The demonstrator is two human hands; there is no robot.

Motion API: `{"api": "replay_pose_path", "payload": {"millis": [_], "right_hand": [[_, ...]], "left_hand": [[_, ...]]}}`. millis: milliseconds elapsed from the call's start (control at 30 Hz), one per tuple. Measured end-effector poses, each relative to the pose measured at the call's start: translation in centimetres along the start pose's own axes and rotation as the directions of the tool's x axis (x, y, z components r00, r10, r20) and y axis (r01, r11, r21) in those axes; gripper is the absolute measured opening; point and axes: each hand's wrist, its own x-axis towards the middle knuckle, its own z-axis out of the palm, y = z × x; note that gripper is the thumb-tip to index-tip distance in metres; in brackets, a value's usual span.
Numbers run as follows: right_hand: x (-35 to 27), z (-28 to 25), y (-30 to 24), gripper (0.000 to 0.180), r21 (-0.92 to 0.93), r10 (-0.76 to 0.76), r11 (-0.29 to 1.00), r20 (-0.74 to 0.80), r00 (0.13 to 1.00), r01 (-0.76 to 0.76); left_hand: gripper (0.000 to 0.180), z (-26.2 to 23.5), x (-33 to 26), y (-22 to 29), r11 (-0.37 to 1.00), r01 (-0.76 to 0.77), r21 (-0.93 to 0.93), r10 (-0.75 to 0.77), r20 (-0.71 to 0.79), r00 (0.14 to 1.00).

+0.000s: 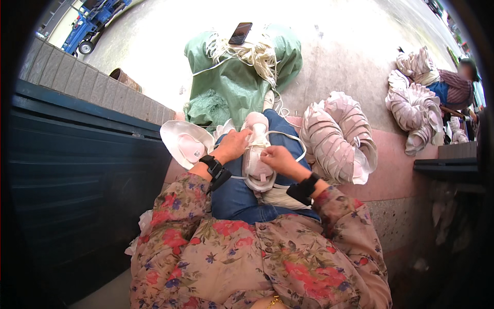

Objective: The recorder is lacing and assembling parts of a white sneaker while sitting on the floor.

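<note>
White shoe upper (256,154) lay on worker's lap, long axis pointing away from body. Left hand (234,144) clamped its left edge; right hand (276,157), equally near, pinched white lace (288,137) at right edge.

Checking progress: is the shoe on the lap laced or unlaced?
Partly laced: a white lace loops loose off the shoe while both hands pinch it.
</note>
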Motion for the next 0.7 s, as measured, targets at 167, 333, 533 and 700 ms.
{"api": "replay_pose_path", "payload": {"millis": [167, 333, 533, 700], "right_hand": [[0.4, 3.1, -1.1, 0.023, -0.237, -0.009, 0.970, -0.241, 0.970, -0.050], [1.4, 4.0, -1.9, 0.015, -0.526, -0.146, 0.850, -0.218, 0.965, 0.010], [1.7, 4.6, -1.3, 0.007, -0.777, -0.399, 0.592, -0.051, 0.916, 0.214], [1.0, 0.8, -2.2, 0.009, -0.546, -0.323, 0.781, 0.060, 0.945, 0.302]], "left_hand": [[0.028, -1.7, -0.5, 0.1, 0.938, 0.130, -0.321, -0.149, -0.035, 0.988], [0.028, -2.1, -1.0, 0.3, 0.881, 0.243, -0.407, -0.251, 0.035, 0.967], [0.029, -0.8, -1.5, -0.1, 0.812, 0.255, -0.524, -0.298, 0.002, 0.955], [0.027, -0.7, -1.2, 1.1, 0.722, 0.266, -0.639, -0.318, 0.035, 0.947]]}}
